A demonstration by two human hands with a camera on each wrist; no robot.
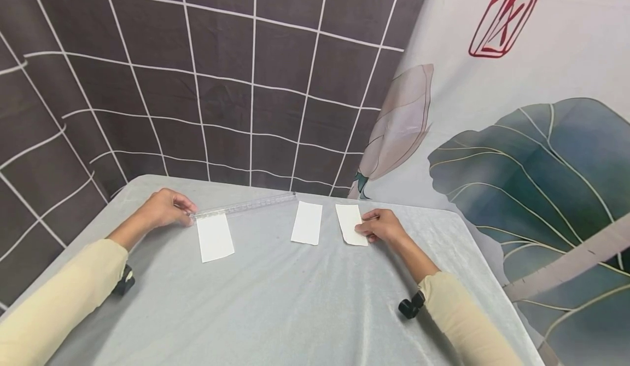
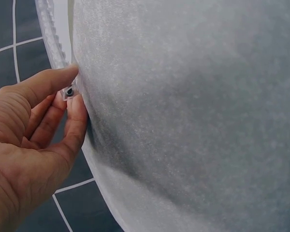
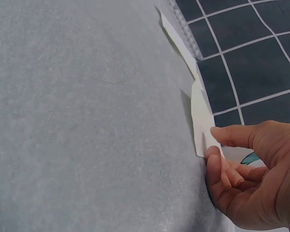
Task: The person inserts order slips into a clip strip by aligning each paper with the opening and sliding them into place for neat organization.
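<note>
A clear, transparent ruler (image 1: pixel 246 206) lies slantwise near the table's back edge. My left hand (image 1: pixel 167 210) pinches its left end between thumb and fingers; that end (image 2: pixel 69 92) shows between the fingertips in the left wrist view. Just under the ruler's left part is a white paper piece (image 1: pixel 215 240). A second white piece (image 1: pixel 307 224) lies below the ruler's right end. To its right is a third, slightly curled piece (image 1: pixel 347 221). My right hand (image 1: pixel 381 225) pinches the right edge of this third piece (image 3: pixel 201 121), thumb above and fingers beneath.
A pale grey cloth (image 1: pixel 275 300) covers the table, whose back edge runs close behind the papers. Behind it hangs a dark curtain (image 1: pixel 221 98) with white grid lines. A leaf-patterned white cloth (image 1: pixel 458 81) hangs at the right. Each wrist wears a small black camera (image 1: pixel 410 306).
</note>
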